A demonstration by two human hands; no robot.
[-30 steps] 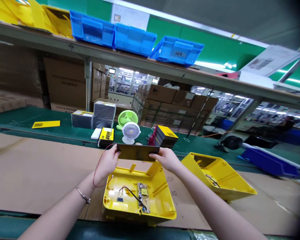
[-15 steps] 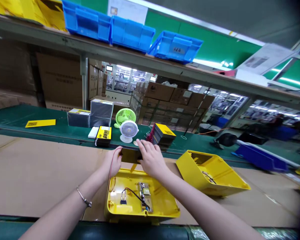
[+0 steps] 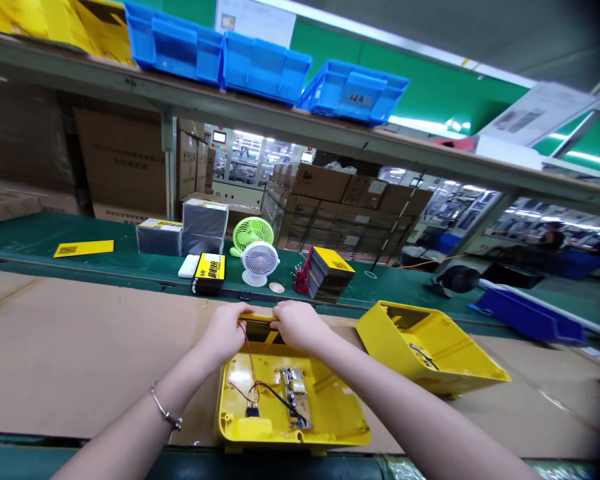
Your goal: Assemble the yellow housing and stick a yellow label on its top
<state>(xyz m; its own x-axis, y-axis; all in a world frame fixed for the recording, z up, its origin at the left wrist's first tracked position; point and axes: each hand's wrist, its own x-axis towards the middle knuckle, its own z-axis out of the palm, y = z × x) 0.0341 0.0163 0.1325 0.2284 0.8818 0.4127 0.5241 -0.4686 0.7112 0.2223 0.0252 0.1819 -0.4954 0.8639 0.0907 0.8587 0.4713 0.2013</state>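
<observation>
In front of me a yellow plastic housing (image 3: 293, 437) lies with its open side up. My left hand (image 3: 225, 333) and my right hand (image 3: 300, 323) are closed at its far wall, fingers curled over the top edge. Between them a dark flat panel (image 3: 258, 329) stands against the inside of that wall, partly hidden by my fingers. Thin red wire (image 3: 249, 350) hangs from near my left fingers into the housing. A circuit board (image 3: 296, 399) is on the housing floor, and a black cable runs from it towards a small black connector (image 3: 252, 412).
A second yellow housing (image 3: 430, 347) sits to the right. Stacked panels (image 3: 327, 273) with red wires, a white fan (image 3: 260, 261), a green fan (image 3: 253, 233) and black-and-yellow packs (image 3: 210, 270) stand behind on the green bench. Blue bins (image 3: 355, 93) line the overhead shelf.
Both hands have lowered the dark panel from above the far wall to the inside of the housing. The red wire now hangs into the housing. My right fingers have curled in.
</observation>
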